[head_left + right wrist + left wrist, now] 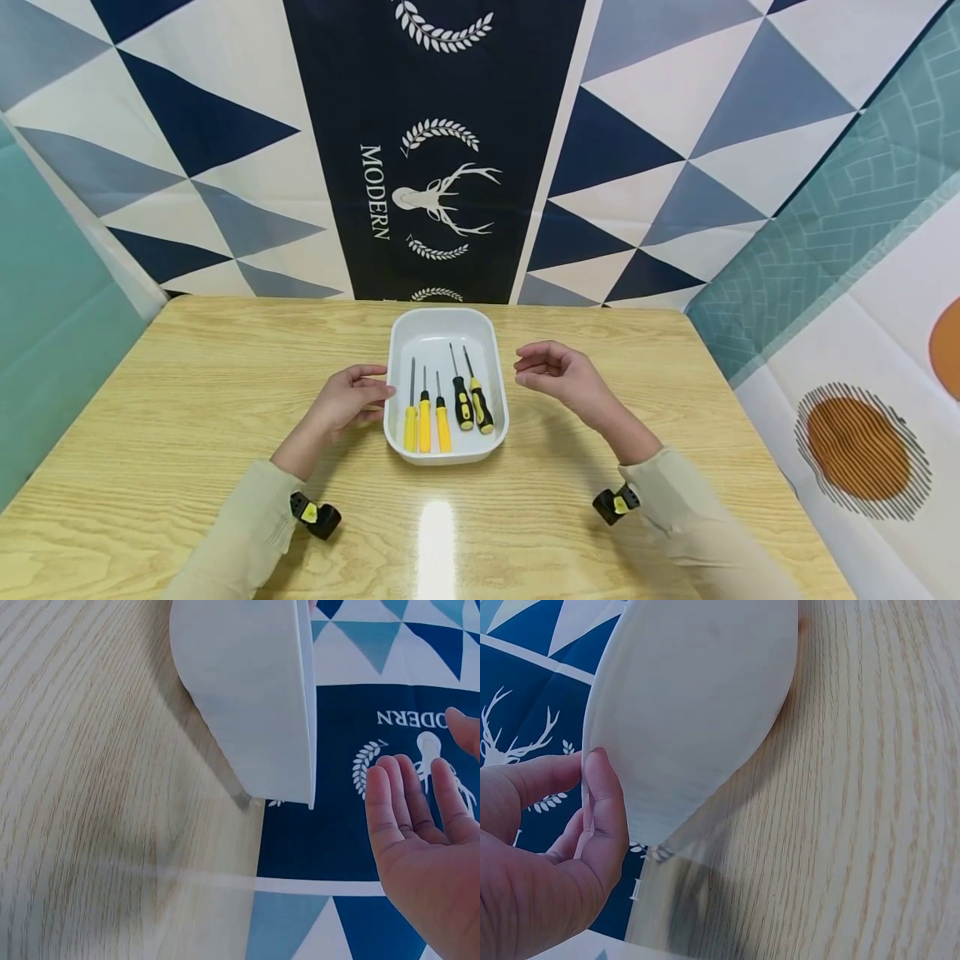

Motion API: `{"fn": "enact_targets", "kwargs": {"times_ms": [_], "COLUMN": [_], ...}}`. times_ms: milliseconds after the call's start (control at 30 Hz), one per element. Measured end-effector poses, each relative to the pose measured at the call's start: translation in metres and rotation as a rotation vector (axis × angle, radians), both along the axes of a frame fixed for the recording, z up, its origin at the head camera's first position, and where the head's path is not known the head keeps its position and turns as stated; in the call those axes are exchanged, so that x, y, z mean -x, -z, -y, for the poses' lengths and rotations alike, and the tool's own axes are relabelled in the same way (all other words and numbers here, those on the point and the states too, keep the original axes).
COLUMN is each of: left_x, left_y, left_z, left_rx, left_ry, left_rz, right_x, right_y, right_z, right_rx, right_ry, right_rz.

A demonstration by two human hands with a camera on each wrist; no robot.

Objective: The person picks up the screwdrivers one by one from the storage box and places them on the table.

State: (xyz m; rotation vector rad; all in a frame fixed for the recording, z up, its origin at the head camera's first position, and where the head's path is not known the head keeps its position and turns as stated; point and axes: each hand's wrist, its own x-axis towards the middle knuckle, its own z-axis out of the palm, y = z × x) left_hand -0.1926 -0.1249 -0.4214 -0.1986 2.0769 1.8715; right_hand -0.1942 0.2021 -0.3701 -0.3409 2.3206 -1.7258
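A white tray (pixel 446 457) on the table holds several screwdrivers: yellow-handled ones (pixel 424 423) on its left side and two black-and-yellow ones (pixel 462 404) on its right. My left hand (pixel 351 402) pinches the tray's left rim, thumb over the edge; in the left wrist view the hand (pixel 562 855) grips the rim of the tray (pixel 690 697). To the right of the tray, apart from it, my right hand (pixel 558 379) hovers with relaxed fingers, holding nothing. The right wrist view shows that hand (pixel 427 847) beside the tray's side wall (pixel 240 697), with a gap between.
The wooden table (pixel 225 358) extends around the tray. Behind its far edge hangs a patterned cloth (pixel 442 200) with triangles and a deer head. More patterned cloth (pixel 847 350) stands along the right side, and a teal surface (pixel 60 275) along the left.
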Motion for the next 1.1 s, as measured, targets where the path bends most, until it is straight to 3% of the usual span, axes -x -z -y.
{"fn": "enact_targets", "kwargs": {"times_ms": [600,1100], "left_x": [0.001,0.000], "left_y": [0.006,0.004], "left_z": [0.001,0.000], "left_rx": [0.000,-0.022], "left_ry": [-0.002,0.002], "left_rz": [0.005,0.002], "right_x": [-0.003,-0.009], "right_y": [0.004,0.010], "right_z": [0.025,0.056], "right_rx": [-0.023,-0.082], "right_ry": [-0.037,-0.081], "right_rz": [0.051,0.112]}}
